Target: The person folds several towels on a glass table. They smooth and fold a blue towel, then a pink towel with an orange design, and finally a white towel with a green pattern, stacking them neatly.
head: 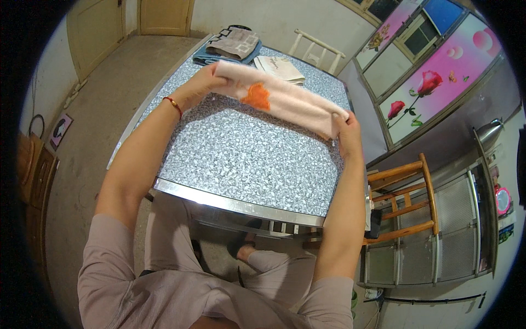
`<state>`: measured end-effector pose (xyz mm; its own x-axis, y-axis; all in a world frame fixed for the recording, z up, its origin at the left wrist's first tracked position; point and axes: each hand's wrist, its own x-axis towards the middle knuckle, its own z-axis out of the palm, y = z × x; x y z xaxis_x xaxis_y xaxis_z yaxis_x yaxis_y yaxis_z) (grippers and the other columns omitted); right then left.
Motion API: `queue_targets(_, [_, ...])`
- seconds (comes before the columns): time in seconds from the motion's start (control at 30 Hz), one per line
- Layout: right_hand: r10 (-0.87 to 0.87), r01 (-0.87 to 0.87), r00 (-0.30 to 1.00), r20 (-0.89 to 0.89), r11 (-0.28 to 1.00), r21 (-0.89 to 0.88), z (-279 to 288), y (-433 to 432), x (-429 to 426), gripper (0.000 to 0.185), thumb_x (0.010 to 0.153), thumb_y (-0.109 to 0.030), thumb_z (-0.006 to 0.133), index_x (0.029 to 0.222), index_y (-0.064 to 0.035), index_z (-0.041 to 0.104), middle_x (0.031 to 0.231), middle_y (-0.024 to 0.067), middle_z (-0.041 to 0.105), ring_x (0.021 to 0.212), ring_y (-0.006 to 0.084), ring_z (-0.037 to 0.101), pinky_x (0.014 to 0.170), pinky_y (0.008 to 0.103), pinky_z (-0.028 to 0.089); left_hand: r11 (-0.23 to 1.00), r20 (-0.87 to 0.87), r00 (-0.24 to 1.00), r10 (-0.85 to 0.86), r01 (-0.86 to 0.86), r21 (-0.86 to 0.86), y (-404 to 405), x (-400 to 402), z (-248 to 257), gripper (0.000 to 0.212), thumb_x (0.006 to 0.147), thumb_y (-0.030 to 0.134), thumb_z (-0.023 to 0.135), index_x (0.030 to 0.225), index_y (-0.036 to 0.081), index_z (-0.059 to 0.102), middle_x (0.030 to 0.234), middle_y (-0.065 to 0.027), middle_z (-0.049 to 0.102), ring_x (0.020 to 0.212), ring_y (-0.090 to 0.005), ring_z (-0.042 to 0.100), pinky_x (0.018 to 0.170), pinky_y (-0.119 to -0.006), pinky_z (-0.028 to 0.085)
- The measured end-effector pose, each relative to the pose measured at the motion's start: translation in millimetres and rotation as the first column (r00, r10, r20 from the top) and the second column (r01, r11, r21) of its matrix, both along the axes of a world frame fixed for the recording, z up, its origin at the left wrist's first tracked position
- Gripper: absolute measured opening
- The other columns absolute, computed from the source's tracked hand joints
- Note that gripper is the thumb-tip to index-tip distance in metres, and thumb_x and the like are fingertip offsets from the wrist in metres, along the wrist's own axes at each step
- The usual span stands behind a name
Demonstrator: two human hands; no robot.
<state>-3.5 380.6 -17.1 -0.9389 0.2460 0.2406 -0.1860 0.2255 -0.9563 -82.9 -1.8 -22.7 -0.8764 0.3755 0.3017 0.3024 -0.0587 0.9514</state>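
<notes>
A pale pink towel (296, 103) with an orange patch is stretched lengthwise between my two hands. My left hand (207, 82), below a red cord bracelet (172, 106), grips its left end. At the opposite end, my right hand (348, 132) pinches the towel's corner between thumb and fingers. The towel is held over a speckled grey tabletop (250, 164) and casts a shadow on it. Beyond it lies a folded cream cloth (279, 69) bearing writing, partly hidden by the towel.
Folded grey patterned cloth (232, 43) rests on blue cloth (201, 55) at the table's far left. A metal strip (230, 201) edges the near side. Wooden chair (411, 197) stands to the right, a pale chair (316, 47) behind the table. A glass-fronted cabinet (435, 230) is farther right.
</notes>
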Motion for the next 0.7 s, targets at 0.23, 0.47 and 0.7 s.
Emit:
queue_targets(0.23, [0.002, -0.009, 0.996, -0.087, 0.997, -0.08, -4.4, -11.7, -5.1, 0.029, 0.092, -0.018, 0.06, 0.113, 0.0012, 0.053, 0.106, 0.0102, 0.061, 0.092, 0.0161, 0.058, 0.081, 0.0307, 0.048, 0.995, 0.245, 0.968, 0.059, -0.036, -0.096, -0.9, 1.3, 4.4, 0.04, 0.086, 0.021, 0.067, 0.12, 0.006, 0.052, 0.094, -0.0029, 0.062, 0.067, -0.0064, 0.056, 0.047, -0.02, 0.044])
queue_targets(0.47, [0.186, -0.219, 0.971, -0.15, 0.943, -0.25, 14.0, -17.4, 7.6, 0.042, 0.085, -0.013, 0.068, 0.122, -0.0001, 0.054, 0.11, 0.0111, 0.062, 0.096, 0.0181, 0.06, 0.085, 0.0308, 0.048, 0.991, 0.306, 0.949, -0.073, 0.034, 0.131, -4.7, 2.4, 3.1, 0.037, 0.084, 0.016, 0.07, 0.116, 0.006, 0.054, 0.088, 0.0005, 0.062, 0.066, -0.0043, 0.053, 0.054, -0.02, 0.042])
queue_targets(0.7, [0.025, -0.049, 0.99, 0.136, 0.984, 0.172, -11.0, 7.4, -3.6, 0.035, 0.08, -0.012, 0.072, 0.109, 0.0034, 0.061, 0.099, 0.0103, 0.066, 0.087, 0.0164, 0.061, 0.078, 0.0295, 0.048, 0.949, 0.256, 0.966, 0.048, 0.036, -0.314, 1.1, 1.3, 3.3, 0.03, 0.086, 0.02, 0.068, 0.111, 0.006, 0.059, 0.075, 0.0022, 0.057, 0.056, -0.0054, 0.047, 0.048, -0.019, 0.035])
